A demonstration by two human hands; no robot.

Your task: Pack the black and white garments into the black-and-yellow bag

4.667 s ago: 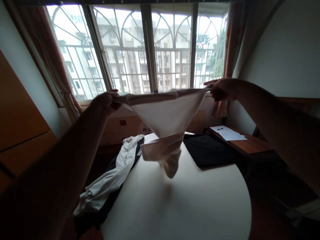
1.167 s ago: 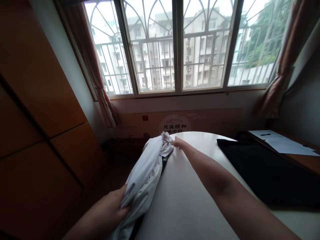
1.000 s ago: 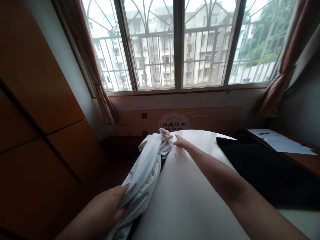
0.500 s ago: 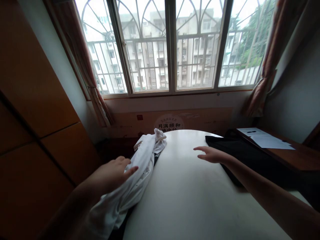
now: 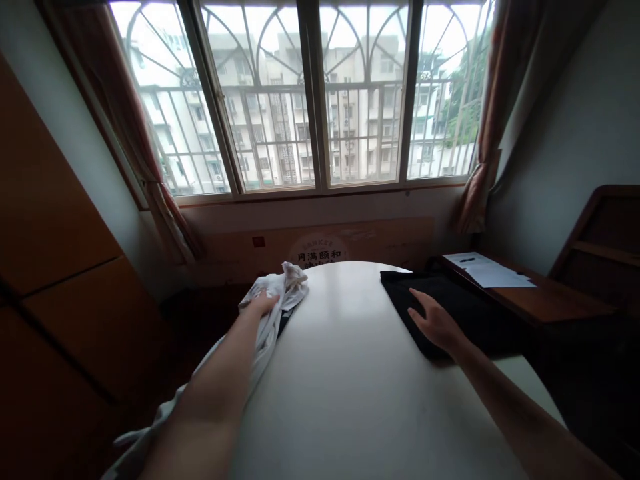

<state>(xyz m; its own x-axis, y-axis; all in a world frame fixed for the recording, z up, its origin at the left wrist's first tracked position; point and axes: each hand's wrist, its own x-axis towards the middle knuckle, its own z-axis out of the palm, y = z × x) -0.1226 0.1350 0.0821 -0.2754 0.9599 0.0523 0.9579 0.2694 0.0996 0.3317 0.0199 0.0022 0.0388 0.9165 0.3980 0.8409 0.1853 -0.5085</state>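
A crumpled white garment (image 5: 273, 327) lies along the left edge of the white table (image 5: 345, 373), part of it hanging down over the side. My left hand (image 5: 263, 305) is on its far end, the thumb pointing right and the fingers sunk into the fabric, closed on it. A strip of dark cloth (image 5: 285, 321) shows from beneath the white garment. On the right of the table lies a flat, folded black cloth (image 5: 460, 310). My right hand (image 5: 436, 323) hovers over or rests on its left part, fingers apart, holding nothing; contact is unclear.
Beyond the table's rounded far end stands a printed box or panel (image 5: 370, 243) under a barred window (image 5: 360, 120). To the right is a brown wooden surface (image 5: 565, 300) with white papers (image 5: 500, 272) and a chair back (image 5: 600, 233). A wooden cabinet (image 5: 65, 320) stands at the left.
My left hand has moved forward along the white garment and closed on its far end. My right hand has gone from above the bare tabletop to the black cloth. The view has swung slightly right.
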